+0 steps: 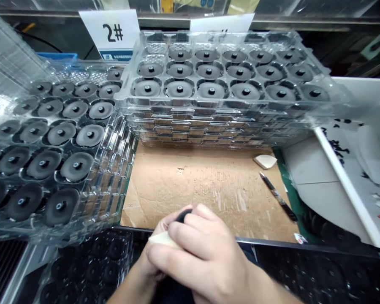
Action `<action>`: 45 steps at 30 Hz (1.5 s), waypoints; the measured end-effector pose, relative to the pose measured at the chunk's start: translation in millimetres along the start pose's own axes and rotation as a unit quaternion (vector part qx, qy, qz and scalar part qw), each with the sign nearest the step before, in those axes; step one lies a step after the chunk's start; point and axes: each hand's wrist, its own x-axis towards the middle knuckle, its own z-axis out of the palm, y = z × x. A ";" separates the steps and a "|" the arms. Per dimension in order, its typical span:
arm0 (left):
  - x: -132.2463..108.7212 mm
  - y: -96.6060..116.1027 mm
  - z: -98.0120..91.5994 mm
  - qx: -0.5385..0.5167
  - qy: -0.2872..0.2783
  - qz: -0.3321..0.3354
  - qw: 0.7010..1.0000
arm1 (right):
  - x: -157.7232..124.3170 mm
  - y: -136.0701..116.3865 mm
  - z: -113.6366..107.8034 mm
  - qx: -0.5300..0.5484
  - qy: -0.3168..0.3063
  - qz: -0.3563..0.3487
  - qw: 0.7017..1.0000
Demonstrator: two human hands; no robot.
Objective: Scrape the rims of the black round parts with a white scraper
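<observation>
My right hand (202,249) closes over a cream wedge of sponge (162,240), its fingers pointing left. Beneath it, my left hand (153,261) is mostly hidden and grips a black round part (183,215), of which only an edge shows. A second sponge wedge (265,161) lies on the cardboard sheet (202,190), up and to the right of my hands. Clear plastic trays (221,71) stand stacked beyond the cardboard, and another stack (50,139) fills the left. Their pockets hold dark round parts with central knobs.
A black pen (278,196) lies on the cardboard's right side. A black tray of dark parts (91,270) sits below my hands. A "2#" card (110,31) stands at the back, near a blue crate (57,55). A white-edged panel (345,185) lies right.
</observation>
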 end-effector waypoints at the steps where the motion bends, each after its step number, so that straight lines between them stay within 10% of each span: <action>1: 1.0 0.4 1.0 -0.004 -0.002 0.006 1.000 | -0.6 5.2 0.8 0.023 0.001 -0.007 1.000; 8: 2.0 1.5 -11.5 -0.069 0.026 -0.006 0.997 | -55.2 74.8 28.8 0.065 0.082 0.291 0.951; 13: 5.6 0.4 -12.6 -0.100 0.043 -0.019 0.994 | -83.4 74.5 43.2 0.068 0.074 0.317 0.943; 18: 6.4 -3.8 -1.2 -0.070 0.037 -0.005 0.997 | -37.2 29.8 14.7 0.047 0.176 0.254 0.950; 21: 3.7 -1.1 1.7 -0.049 0.050 -0.027 0.997 | -16.3 5.6 8.9 0.046 0.141 0.106 0.983; 25: 1.4 2.5 2.9 -0.015 0.075 -0.016 0.997 | -13.1 -0.4 7.7 0.078 -0.002 0.110 0.991; 30: 4.2 -1.5 11.1 -0.017 0.026 -0.023 0.999 | -9.4 3.2 8.4 0.006 0.110 0.107 0.988; 34: 7.2 0.2 8.0 -0.046 -0.016 -0.016 0.999 | -25.8 7.8 -3.5 0.076 0.038 0.073 0.994; 45: -0.3 3.5 14.3 -0.085 -0.071 -0.026 0.993 | -99.6 57.1 19.5 0.055 0.164 0.379 0.909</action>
